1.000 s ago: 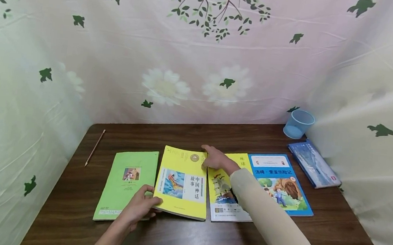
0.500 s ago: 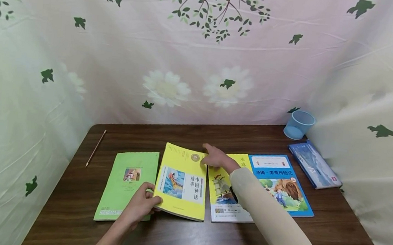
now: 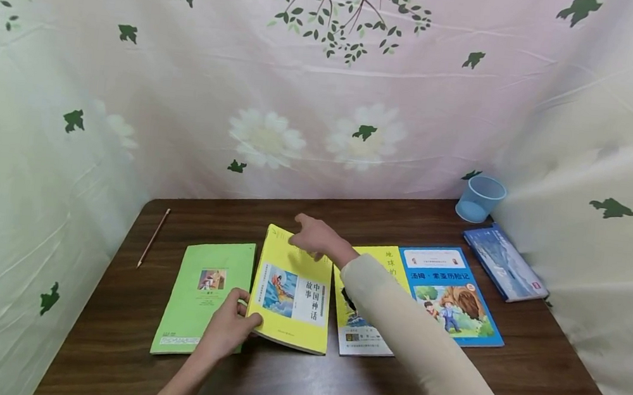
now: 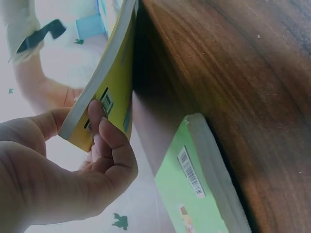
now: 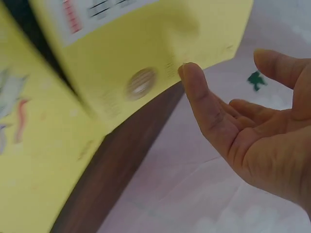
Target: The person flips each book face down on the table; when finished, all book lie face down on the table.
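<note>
A yellow paperback book (image 3: 275, 251) with Chinese lettering is tilted, its left side raised off the table. My left hand (image 3: 228, 326) pinches its lower left corner, thumb on the cover and fingers underneath, as the left wrist view shows around the book's barcode. Over the book's top edge is my right hand (image 3: 319, 237), its index finger extended. In the right wrist view, the right hand (image 5: 262, 136) has thumb and fingers apart, holding nothing; whether a fingertip touches the cover is unclear. A green book (image 3: 191, 309) lies to the left, a second yellow book (image 3: 359, 346) to the right, partly under my right sleeve.
A blue picture-cover book (image 3: 473, 324) lies against the second yellow book. Another blue book (image 3: 505, 263) rests slanted at the table's right edge, below a light blue cup (image 3: 481, 200). A pencil (image 3: 153, 239) lies at far left. Patterned cloth (image 3: 303, 94) walls the back and sides.
My right hand has moved left along the yellow book's top edge. The book's top left corner has risen slightly, while my left hand keeps its pinch on the lower corner.
</note>
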Motion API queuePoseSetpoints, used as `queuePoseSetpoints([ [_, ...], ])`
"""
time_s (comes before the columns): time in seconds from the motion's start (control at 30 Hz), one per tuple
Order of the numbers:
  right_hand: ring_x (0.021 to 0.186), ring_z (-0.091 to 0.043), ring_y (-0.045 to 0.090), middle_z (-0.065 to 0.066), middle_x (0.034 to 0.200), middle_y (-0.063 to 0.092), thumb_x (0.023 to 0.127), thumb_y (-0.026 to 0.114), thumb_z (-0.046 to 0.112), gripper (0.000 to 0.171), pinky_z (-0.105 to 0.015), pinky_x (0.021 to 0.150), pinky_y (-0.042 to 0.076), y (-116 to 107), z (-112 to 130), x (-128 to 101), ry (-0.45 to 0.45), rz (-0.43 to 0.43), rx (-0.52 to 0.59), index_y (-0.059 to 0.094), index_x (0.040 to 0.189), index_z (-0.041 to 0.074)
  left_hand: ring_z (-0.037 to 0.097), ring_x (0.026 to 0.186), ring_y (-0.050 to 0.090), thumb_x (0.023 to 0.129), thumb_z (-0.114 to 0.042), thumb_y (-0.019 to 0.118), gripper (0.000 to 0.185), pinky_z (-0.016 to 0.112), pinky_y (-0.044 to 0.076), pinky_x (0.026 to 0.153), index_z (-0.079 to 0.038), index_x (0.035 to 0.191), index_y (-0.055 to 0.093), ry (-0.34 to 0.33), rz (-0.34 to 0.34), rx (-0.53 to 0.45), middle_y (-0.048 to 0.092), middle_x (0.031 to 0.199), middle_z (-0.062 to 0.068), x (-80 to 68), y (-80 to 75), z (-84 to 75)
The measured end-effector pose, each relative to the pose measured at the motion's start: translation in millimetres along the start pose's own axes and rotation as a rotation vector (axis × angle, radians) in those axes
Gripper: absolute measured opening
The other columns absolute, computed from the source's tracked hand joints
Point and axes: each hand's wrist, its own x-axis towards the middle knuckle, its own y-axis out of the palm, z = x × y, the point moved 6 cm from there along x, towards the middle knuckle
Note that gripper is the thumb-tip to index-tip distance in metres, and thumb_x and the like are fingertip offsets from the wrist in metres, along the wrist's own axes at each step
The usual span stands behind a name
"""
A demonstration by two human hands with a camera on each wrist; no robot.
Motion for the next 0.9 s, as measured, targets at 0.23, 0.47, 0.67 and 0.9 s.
queuePoseSetpoints([
  [0.23,0.101,-0.030,0.064,-0.011,0.134,0.060,0.095,0.065,0.037,0.079,-0.046,0.072,0.062,4.0,29.8,0.5,-0.001,-0.069,-0.046,0.023,0.160,0.020,0.020,0.060,0.061,0.081,-0.008,0.064,0.038,0.030,0.045,0.048,-0.004,0.117,0.050,0.012,-0.016,0.101,0.059,0.088,0.011,-1.4,2.3,-6.4],
  [0.47,0.106,-0.034,0.064,-0.012,0.141,0.057,0.091,0.070,0.041,0.085,-0.047,0.067,0.062,9.6,45.7,-0.2,-0.005,-0.103,-0.106,0.024,0.159,0.019,0.015,0.055,0.051,0.082,-0.012,0.065,0.037,0.028,0.039,0.048,-0.008,0.116,0.050,0.031,-0.031,0.174,0.057,0.090,0.008,-4.0,4.3,-15.1],
  [0.67,0.089,-0.027,0.064,-0.010,0.128,0.064,0.088,0.074,0.041,0.086,-0.036,0.060,0.057,11.5,57.9,-2.4,-0.013,-0.148,-0.214,0.029,0.157,0.017,0.015,0.057,0.048,0.084,-0.013,0.066,0.039,0.027,0.037,0.048,-0.008,0.119,0.050,0.046,-0.034,0.210,0.058,0.090,0.008,-6.6,7.5,-23.2],
  [0.9,0.076,-0.023,0.061,-0.008,0.108,0.066,0.086,0.076,0.036,0.077,-0.034,0.068,0.049,11.9,67.3,1.2,-0.025,-0.186,-0.328,0.037,0.149,0.014,0.014,0.058,0.048,0.084,-0.014,0.067,0.039,0.026,0.037,0.048,-0.009,0.119,0.051,0.076,-0.051,0.254,0.059,0.090,0.006,-8.8,9.1,-28.4],
])
